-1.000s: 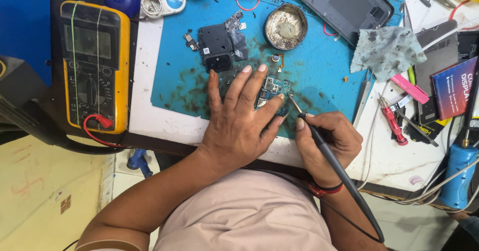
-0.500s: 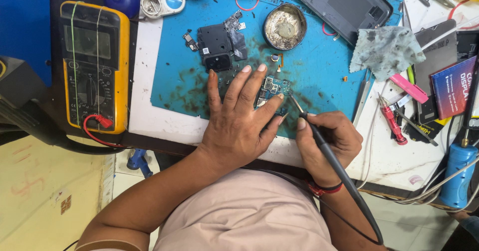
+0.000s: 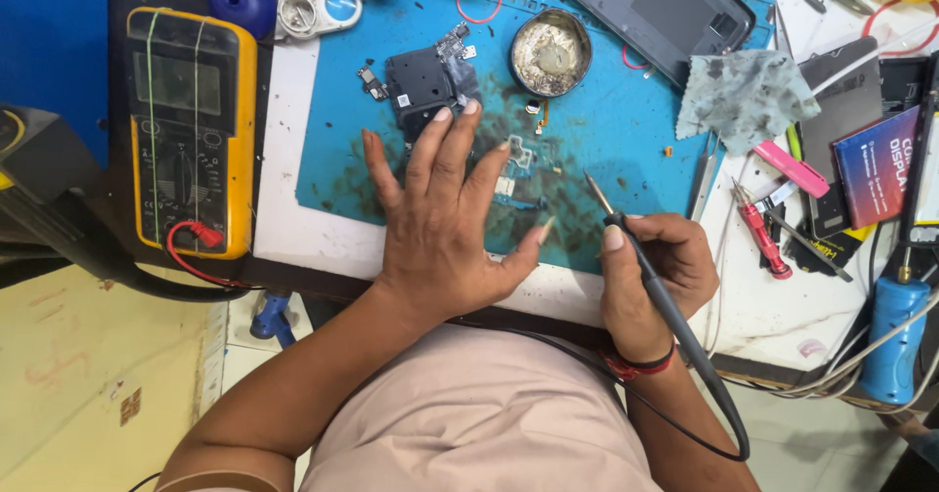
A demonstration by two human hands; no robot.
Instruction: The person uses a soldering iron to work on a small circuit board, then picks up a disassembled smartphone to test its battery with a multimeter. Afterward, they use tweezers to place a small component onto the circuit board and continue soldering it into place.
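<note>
My left hand (image 3: 445, 213) lies flat, fingers spread, on the blue work mat (image 3: 626, 120), pressing down a small circuit board (image 3: 514, 174) that shows between the fingers. My right hand (image 3: 650, 277) grips a black soldering iron (image 3: 641, 252) like a pen. Its metal tip points up and left and hovers just right of the board, apart from it. The iron's cable runs down past my wrist.
A yellow multimeter (image 3: 191, 130) sits at the left. On the mat are a black phone part (image 3: 421, 81), a round tin (image 3: 551, 54) and a phone back (image 3: 650, 8). A grey rag (image 3: 748, 96), tweezers (image 3: 702, 179), red screwdriver (image 3: 763, 238) and a blue tool (image 3: 895, 340) crowd the right.
The soldering iron's tip has drawn back to the right, away from the board and my left fingers. My left hand stays flat on the board.
</note>
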